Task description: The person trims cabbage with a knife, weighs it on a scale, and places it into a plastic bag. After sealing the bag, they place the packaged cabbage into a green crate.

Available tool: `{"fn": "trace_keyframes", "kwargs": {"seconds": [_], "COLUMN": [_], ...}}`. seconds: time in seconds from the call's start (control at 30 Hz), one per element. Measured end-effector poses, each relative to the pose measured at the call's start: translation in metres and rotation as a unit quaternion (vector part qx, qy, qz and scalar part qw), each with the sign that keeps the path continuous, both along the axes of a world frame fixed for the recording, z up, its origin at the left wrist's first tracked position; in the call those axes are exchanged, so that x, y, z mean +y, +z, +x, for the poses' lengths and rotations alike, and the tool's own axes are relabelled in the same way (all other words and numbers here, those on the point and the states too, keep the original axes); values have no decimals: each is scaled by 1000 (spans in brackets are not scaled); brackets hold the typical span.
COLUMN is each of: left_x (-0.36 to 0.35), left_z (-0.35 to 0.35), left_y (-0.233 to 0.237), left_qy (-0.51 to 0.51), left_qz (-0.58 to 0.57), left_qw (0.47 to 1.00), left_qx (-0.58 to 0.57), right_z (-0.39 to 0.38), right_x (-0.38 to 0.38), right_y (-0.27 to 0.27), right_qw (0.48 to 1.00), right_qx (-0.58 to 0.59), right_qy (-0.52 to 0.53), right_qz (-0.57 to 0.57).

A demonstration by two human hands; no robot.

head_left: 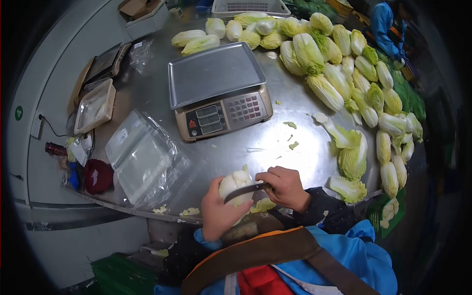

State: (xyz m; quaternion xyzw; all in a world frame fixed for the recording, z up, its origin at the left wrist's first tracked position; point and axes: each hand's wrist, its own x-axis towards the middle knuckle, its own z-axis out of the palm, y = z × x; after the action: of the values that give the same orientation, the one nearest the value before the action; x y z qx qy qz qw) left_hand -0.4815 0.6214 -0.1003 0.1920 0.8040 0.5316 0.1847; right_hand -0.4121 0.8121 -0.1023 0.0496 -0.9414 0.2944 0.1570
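Observation:
At the near edge of the metal table, my left hand (220, 212) is wrapped round a napa cabbage (235, 183), its white root end facing up. My right hand (286, 188) grips a knife (248, 190) by the handle. The dark curved blade lies across the cabbage's pale base, its tip close to my left thumb. Most of the cabbage's leafy part is hidden behind my hand and sleeve. Leaf scraps (264, 205) lie just below the knife. To the right, a loosened cabbage (352, 153) rests on the table with outer leaves (347, 189) beside it.
A weighing scale (216, 73) stands at mid-table. Several napa cabbages (339, 78) are heaped along the back and right. Clear plastic bags (142, 162) lie left, near a white basket (96, 107) and dark red object (98, 177). Another person's blue sleeve (384, 32) shows at the upper right.

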Motion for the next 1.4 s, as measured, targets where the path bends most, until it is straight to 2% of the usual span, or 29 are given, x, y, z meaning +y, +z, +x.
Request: {"fn": "trace_keyframes", "kwargs": {"seconds": [0.07,0.13,0.2,0.27,0.33,0.4,0.47,0.53,0.6,0.83,0.93,0.97,1.0,1.07,1.13,1.17,1.2,1.23,1.3,1.33,1.4], "left_x": [6,9,10,10,12,16,17,18,19,22,22,19,15,7,2,4,8,14,24,29,40], "left_z": [6,8,8,8,9,11,11,11,11,17,19,21,22,15,16,12,6,0,-12,-16,-21], "left_y": [16,20,17,15,14,16,11,11,14,10,11,15,19,25,24,20,18,20,26,26,24], "left_qy": [13,13,28,27,26,32,22,13,0,1,-15,-34,-55,-82,-91,-97,-105,-106,-155,-152,-192], "left_qz": [-26,-38,-124,-127,-130,-142,-126,-113,-157,-171,-130,-91,-53,-14,16,35,56,59,184,188,328], "left_qw": [999,999,992,991,990,986,990,992,987,982,988,991,991,986,980,982,982,980,970,970,919], "left_qx": [31,13,17,34,50,82,65,48,44,77,85,97,108,145,175,161,150,157,19,31,-106], "right_z": [1,1,1,15,25,27,23,19,17,17,26,31,44,79,95,92,83,70,45,32,13], "right_x": [-3,-4,-6,5,9,10,8,6,3,1,7,24,48,91,96,92,87,78,57,44,22], "right_y": [3,11,21,17,12,15,23,13,2,8,-9,-33,-63,-91,-79,-64,-47,-36,-12,-4,9], "right_qw": [1000,999,990,994,999,998,996,997,997,990,987,969,944,863,887,910,948,976,955,936,888], "right_qx": [2,6,55,38,9,6,-9,-23,-54,-132,-151,-222,-292,-448,-388,-345,-271,-187,-148,-124,-143], "right_qy": [-20,-33,-103,-78,-30,-42,-45,-51,-36,-17,-42,-73,-106,-223,-238,-223,-165,-103,36,95,133], "right_qz": [6,13,-78,-60,17,51,80,55,33,56,42,77,108,71,77,53,32,-49,-256,-315,-416]}}
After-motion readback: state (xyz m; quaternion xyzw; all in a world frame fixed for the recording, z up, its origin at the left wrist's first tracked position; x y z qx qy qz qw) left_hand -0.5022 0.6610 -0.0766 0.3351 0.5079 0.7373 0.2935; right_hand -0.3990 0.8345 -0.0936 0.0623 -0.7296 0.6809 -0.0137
